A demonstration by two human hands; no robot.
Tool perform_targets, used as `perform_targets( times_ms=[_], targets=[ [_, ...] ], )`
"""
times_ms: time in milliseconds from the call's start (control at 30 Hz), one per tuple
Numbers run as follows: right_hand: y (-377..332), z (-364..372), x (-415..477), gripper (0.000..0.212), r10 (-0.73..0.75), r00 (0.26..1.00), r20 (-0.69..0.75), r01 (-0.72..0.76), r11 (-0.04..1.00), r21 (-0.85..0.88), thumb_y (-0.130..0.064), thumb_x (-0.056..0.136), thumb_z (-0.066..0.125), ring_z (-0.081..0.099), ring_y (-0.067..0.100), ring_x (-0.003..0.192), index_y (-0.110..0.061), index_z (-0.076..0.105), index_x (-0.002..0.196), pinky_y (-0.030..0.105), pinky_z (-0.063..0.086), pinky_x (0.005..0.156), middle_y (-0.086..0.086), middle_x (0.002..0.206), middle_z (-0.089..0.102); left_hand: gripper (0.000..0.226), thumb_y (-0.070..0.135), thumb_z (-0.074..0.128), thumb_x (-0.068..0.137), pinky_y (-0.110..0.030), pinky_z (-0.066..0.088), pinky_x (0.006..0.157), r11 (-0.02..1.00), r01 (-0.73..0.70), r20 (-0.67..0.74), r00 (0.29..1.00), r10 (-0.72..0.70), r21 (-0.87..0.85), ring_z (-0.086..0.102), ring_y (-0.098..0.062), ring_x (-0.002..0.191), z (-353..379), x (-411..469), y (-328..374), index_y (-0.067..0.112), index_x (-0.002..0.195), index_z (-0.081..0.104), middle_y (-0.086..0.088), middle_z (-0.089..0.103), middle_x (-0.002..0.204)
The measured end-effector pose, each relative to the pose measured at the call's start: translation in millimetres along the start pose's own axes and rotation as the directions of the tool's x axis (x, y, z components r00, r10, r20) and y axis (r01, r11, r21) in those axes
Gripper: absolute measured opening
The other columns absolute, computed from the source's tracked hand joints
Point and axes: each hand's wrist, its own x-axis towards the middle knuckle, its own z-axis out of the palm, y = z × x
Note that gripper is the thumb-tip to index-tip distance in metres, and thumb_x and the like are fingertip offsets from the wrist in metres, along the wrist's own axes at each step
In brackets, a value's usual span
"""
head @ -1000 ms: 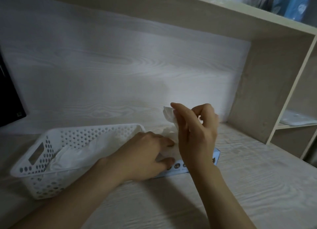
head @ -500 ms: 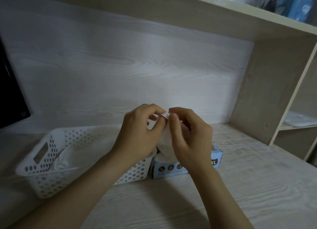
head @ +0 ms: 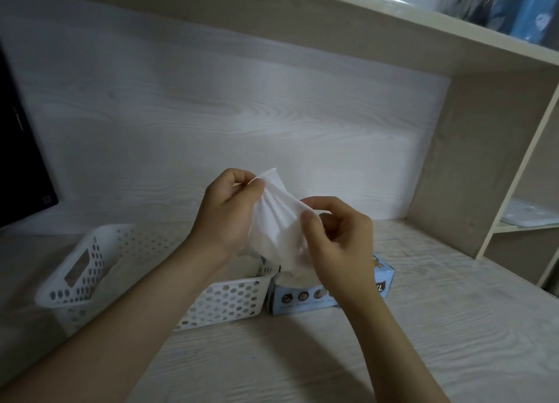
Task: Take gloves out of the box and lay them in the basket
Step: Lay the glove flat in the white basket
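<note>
We see through one wide-angle camera on the person's head, facing forward and down across the desk toward the back panel, close enough that the left hand and right hand sit mid-frame.

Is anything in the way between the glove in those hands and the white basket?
Nothing visible does. The left hand and right hand pinch the glove over the box, right beside the open-topped basket.
</note>
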Motion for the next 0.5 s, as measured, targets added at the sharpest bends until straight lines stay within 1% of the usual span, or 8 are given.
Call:
perform_targets(
  times_ms=[67, 100, 167, 233, 267, 333, 433, 500],
  targets=[
    [-4, -2, 2, 0.027, 0.088, 0.994, 0.057, -0.096, 0.983, 0.154, -0.002, 0.096, 0.062, 0.058, 0.021, 0.055, -0.02, 0.081, 0.095, 0.037, 0.045, 0.054, 0.011, 0.06, 0.067, 0.01, 0.012, 0.06, 0.101, -0.028, 0.051, 0.068, 0.995, 0.074, 0.033, 0.997, -0.072, -0.069, 0.066, -0.017, 0.082, -2, 2, -1, 0.013, 0.098, 0.069, -0.004, 0.071, 0.092],
    [-6, -3, 3, 0.026, 0.125, 0.988, 0.086, -0.142, 0.963, 0.228, -0.002, 0.093, 0.062, 0.061, 0.026, 0.061, -0.02, 0.082, 0.095, 0.04, 0.048, 0.058, 0.018, 0.067, 0.069, 0.012, 0.013, 0.06, 0.098, -0.033, 0.051, 0.072, 0.991, 0.101, 0.069, 0.993, -0.096, -0.084, 0.067, -0.021, 0.085, -4, 3, -2, 0.009, 0.097, 0.071, -0.008, 0.072, 0.093],
    [-8, -5, 5, 0.028, 0.174, 0.976, 0.129, -0.207, 0.927, 0.314, -0.007, 0.085, 0.06, 0.06, 0.033, 0.07, -0.018, 0.082, 0.095, 0.045, 0.049, 0.065, 0.033, 0.078, 0.067, 0.027, 0.025, 0.062, 0.09, -0.039, 0.046, 0.075, 0.988, 0.144, 0.17, 0.976, -0.134, -0.046, 0.062, -0.025, 0.081, -8, 4, -1, -0.001, 0.09, 0.068, -0.011, 0.067, 0.086],
    [-9, -6, 5, 0.031, 0.199, 0.965, 0.171, -0.248, 0.906, 0.343, -0.008, 0.082, 0.058, 0.056, 0.034, 0.073, -0.017, 0.082, 0.099, 0.047, 0.047, 0.069, 0.04, 0.079, 0.061, 0.033, 0.035, 0.067, 0.09, -0.038, 0.042, 0.073, 0.986, 0.163, 0.218, 0.962, -0.163, 0.018, 0.058, -0.021, 0.075, -10, 2, 1, 0.004, 0.08, 0.065, -0.006, 0.061, 0.079],
    [-10, -7, 4, 0.031, 0.211, 0.957, 0.199, -0.272, 0.893, 0.358, -0.008, 0.083, 0.058, 0.054, 0.036, 0.075, -0.017, 0.082, 0.101, 0.048, 0.046, 0.07, 0.044, 0.081, 0.058, 0.033, 0.036, 0.07, 0.092, -0.036, 0.046, 0.073, 0.988, 0.15, 0.218, 0.964, -0.154, 0.034, 0.062, -0.021, 0.075, -11, 1, 2, 0.007, 0.077, 0.069, -0.003, 0.067, 0.079],
    [-13, -9, 4, 0.031, 0.22, 0.941, 0.259, -0.311, 0.866, 0.392, -0.008, 0.084, 0.06, 0.056, 0.039, 0.078, -0.016, 0.08, 0.107, 0.051, 0.048, 0.072, 0.051, 0.087, 0.054, 0.026, 0.035, 0.073, 0.095, -0.035, 0.055, 0.079, 0.994, 0.1, 0.203, 0.973, -0.108, 0.047, 0.073, -0.018, 0.083, -12, 0, 4, 0.013, 0.084, 0.081, -0.003, 0.079, 0.088],
    [-18, -12, 3, 0.033, 0.223, 0.917, 0.329, -0.348, 0.853, 0.39, -0.006, 0.088, 0.066, 0.064, 0.042, 0.079, -0.019, 0.077, 0.117, 0.052, 0.056, 0.074, 0.046, 0.093, 0.063, 0.022, 0.032, 0.068, 0.1, -0.032, 0.056, 0.077, 0.995, 0.041, 0.134, 0.99, -0.052, 0.086, 0.073, -0.014, 0.081, -13, 3, 4, 0.017, 0.09, 0.081, -0.003, 0.079, 0.09],
    [-18, -11, 2, 0.041, 0.246, 0.888, 0.389, -0.384, 0.862, 0.331, 0.003, 0.093, 0.067, 0.069, 0.039, 0.079, -0.022, 0.074, 0.125, 0.05, 0.058, 0.076, 0.034, 0.088, 0.07, 0.022, 0.031, 0.063, 0.103, -0.031, 0.054, 0.078, 0.987, 0.007, 0.051, 0.999, -0.015, 0.16, 0.07, -0.011, 0.082, -15, 8, 0, 0.019, 0.091, 0.077, 0.001, 0.076, 0.088]
  ],
)
